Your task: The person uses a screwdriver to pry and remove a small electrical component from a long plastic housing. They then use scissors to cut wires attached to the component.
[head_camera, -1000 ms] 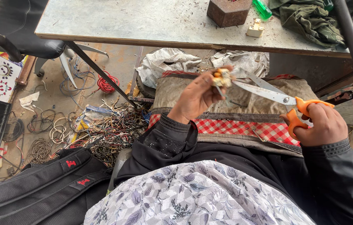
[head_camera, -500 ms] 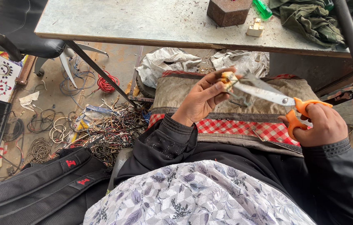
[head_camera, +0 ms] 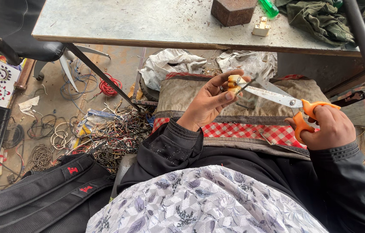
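My left hand [head_camera: 209, 102] pinches a small yellowish plastic piece [head_camera: 234, 82] between thumb and fingers, held up over a brown bag [head_camera: 178, 92]. In my right hand [head_camera: 330, 127] are orange-handled scissors [head_camera: 277, 96]. Their metal blades are parted and their tips touch the small piece. Both arms wear black sleeves above a grey flower-patterned cloth [head_camera: 204, 203] on my lap.
A grey worn table [head_camera: 148, 21] carries a brown block [head_camera: 233, 10], a small cream block [head_camera: 261, 26], a green thing [head_camera: 268, 7] and olive cloth [head_camera: 316, 19]. Tangled wires [head_camera: 113, 131] lie on the floor at left beside a black backpack [head_camera: 40, 194]. A red-checked cloth [head_camera: 251, 131] covers the bag's front.
My left hand has turned the small piece and lowered it slightly. The scissors have shifted left, with the blade tips closing in on the piece.
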